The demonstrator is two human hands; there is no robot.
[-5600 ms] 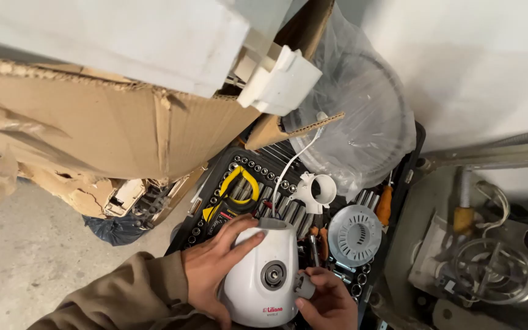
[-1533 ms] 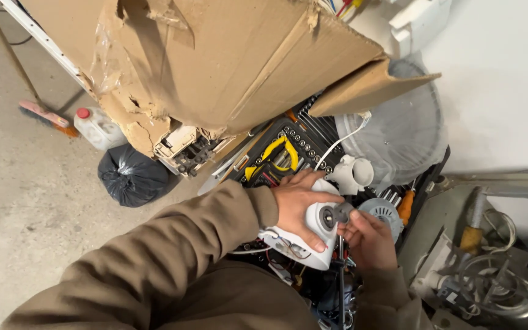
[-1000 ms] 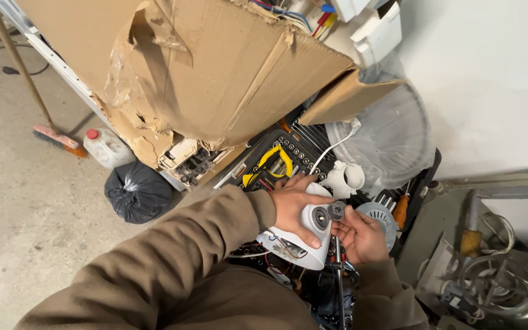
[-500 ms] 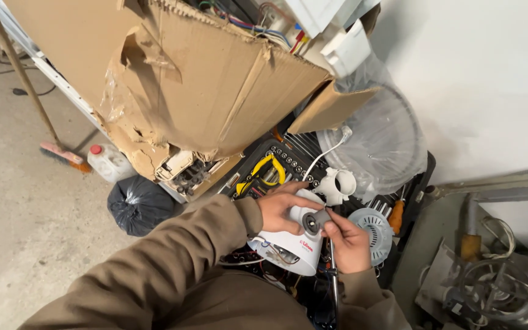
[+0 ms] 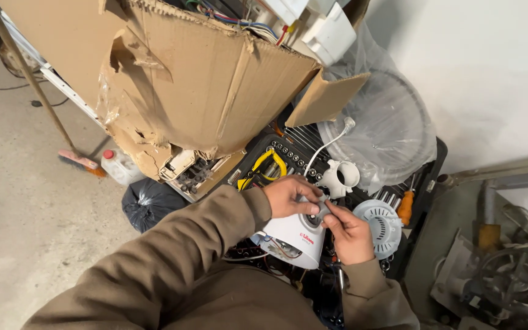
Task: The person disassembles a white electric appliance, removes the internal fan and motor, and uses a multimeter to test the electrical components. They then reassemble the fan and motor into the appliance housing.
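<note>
While my left hand point(image 5: 287, 195) clamps the white plastic motor housing point(image 5: 293, 238) above the black tool case point(image 5: 288, 150), my right hand point(image 5: 348, 229) pinches its grey knob point(image 5: 321, 211); I'd brace firmly and turn squarely

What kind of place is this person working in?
Probably a garage or home workshop. There is a bare concrete floor, an open tool case of sockets, a torn cardboard box full of wires and parts, and a fan guard wrapped in plastic.
</note>
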